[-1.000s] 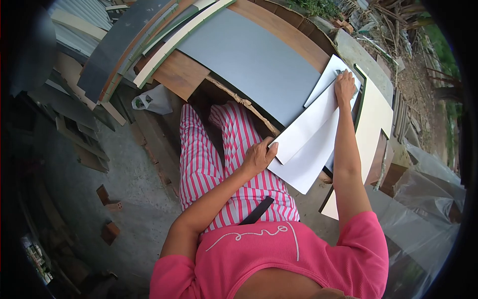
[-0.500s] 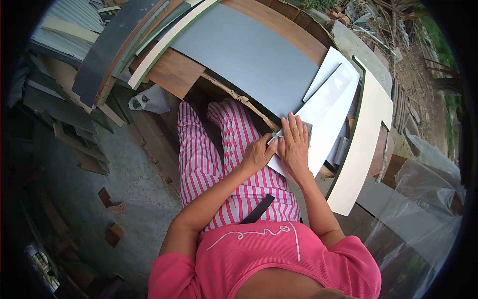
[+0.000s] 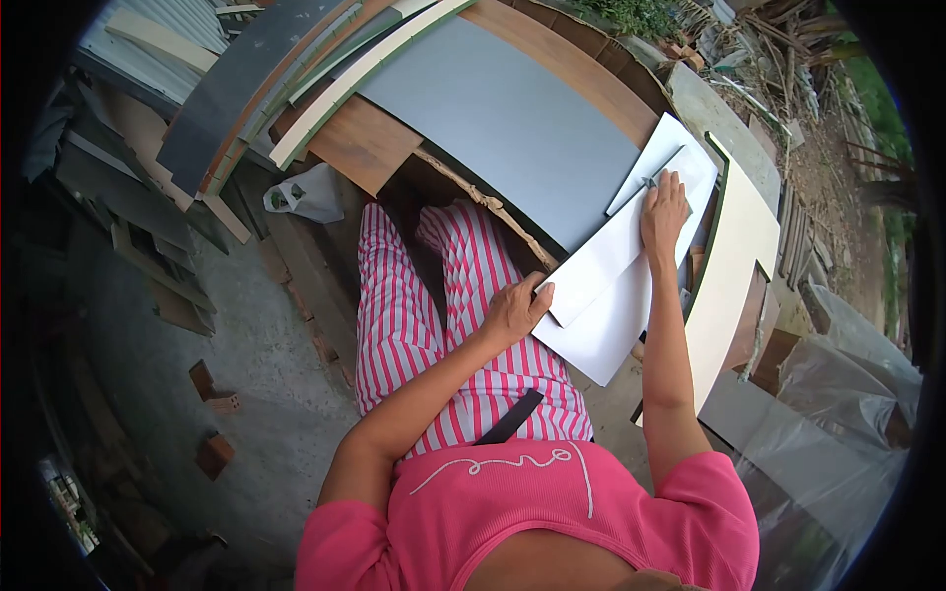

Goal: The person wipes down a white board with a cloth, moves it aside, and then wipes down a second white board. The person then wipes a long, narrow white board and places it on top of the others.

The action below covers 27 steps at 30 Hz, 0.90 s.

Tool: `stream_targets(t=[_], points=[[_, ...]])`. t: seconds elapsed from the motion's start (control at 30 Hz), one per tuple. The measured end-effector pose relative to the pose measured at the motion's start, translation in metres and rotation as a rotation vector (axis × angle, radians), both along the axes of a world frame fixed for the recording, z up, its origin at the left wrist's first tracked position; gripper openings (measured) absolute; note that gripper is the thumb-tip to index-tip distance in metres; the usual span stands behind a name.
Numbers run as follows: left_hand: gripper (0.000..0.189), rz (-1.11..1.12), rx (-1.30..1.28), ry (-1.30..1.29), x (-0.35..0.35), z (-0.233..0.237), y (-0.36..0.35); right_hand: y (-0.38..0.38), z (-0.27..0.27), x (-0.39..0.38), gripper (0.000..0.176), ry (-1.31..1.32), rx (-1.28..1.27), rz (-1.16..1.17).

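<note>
A narrow white panel [image 3: 601, 258] lies slanted over a wider white sheet [image 3: 599, 345], just beyond my knees. My left hand [image 3: 516, 311] is closed on the near corner of the narrow panel, thumb on top. Toward the far end, my right hand [image 3: 665, 219] presses a grey cloth [image 3: 648, 182] onto the panel, its fingers together. Most of the cloth is hidden under that hand. Another white piece [image 3: 658, 148] shows beyond the panel's far end.
A large grey board [image 3: 503, 118] rests on brown wood boards [image 3: 365, 146] in front of me. Long cream panels [image 3: 734, 256] lie to the right, beside clear plastic sheeting [image 3: 828, 374]. Stacked boards [image 3: 138, 227] and a white plastic bag [image 3: 307, 195] are on the left.
My right hand has slid with the cloth away from my left hand to the panel's far end. My left hand has shifted slightly and now holds the near corner.
</note>
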<state>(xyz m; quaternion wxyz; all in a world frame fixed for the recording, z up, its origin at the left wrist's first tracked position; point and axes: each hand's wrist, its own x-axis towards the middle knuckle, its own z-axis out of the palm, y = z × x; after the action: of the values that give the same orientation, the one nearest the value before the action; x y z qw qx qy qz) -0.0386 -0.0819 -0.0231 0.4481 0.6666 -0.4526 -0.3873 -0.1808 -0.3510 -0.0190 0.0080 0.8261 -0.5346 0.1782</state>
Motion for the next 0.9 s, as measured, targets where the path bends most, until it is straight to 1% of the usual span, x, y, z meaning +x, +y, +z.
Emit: stream_targets(t=[0.1,0.17,0.2,0.27,0.33,0.37,0.47,0.53,0.57,0.63,0.73,0.83,0.9], points=[[0.054,-0.013,0.01,-0.006,-0.002,-0.005,-0.001,0.122,0.027,0.014,0.047,0.009,0.093,0.17],[0.05,0.036,-0.058,-0.041,-0.004,-0.008,-0.003,0.181,0.033,0.017,0.054,0.02,0.138,0.288],[0.05,0.024,-0.055,-0.041,-0.004,-0.008,-0.003,0.197,0.031,0.016,0.055,0.04,0.148,0.355],[0.048,0.035,-0.057,-0.038,-0.004,-0.007,-0.003,0.195,0.032,0.016,0.055,0.025,0.148,0.394],[0.05,0.039,-0.051,-0.037,-0.003,-0.006,-0.002,0.16,0.035,0.021,0.053,0.03,0.15,0.338],[0.052,0.023,-0.047,-0.033,-0.002,-0.006,-0.002,0.132,0.032,0.022,0.05,0.042,0.103,0.288],[0.055,0.015,-0.057,-0.025,-0.003,-0.004,-0.002,0.014,0.012,0.009,0.046,-0.027,-0.012,0.017],[0.057,0.027,-0.077,-0.03,-0.002,-0.003,-0.004,-0.072,-0.009,-0.013,0.047,-0.009,-0.108,-0.092],[0.057,0.021,-0.071,-0.034,-0.002,-0.005,-0.004,-0.092,-0.007,-0.017,0.047,0.013,-0.071,-0.163],[0.059,0.022,-0.036,-0.058,-0.003,-0.009,-0.001,-0.103,-0.009,-0.018,0.047,0.031,-0.059,-0.176],[0.058,0.02,-0.045,-0.038,-0.003,-0.01,-0.001,-0.066,-0.012,-0.018,0.047,0.015,-0.045,-0.132],[0.056,-0.003,-0.006,-0.018,-0.001,-0.008,-0.001,0.05,0.013,0.001,0.044,-0.049,0.033,0.036],[0.055,0.004,-0.024,-0.022,-0.002,-0.01,-0.001,0.125,0.026,0.012,0.048,-0.011,0.078,0.156]])
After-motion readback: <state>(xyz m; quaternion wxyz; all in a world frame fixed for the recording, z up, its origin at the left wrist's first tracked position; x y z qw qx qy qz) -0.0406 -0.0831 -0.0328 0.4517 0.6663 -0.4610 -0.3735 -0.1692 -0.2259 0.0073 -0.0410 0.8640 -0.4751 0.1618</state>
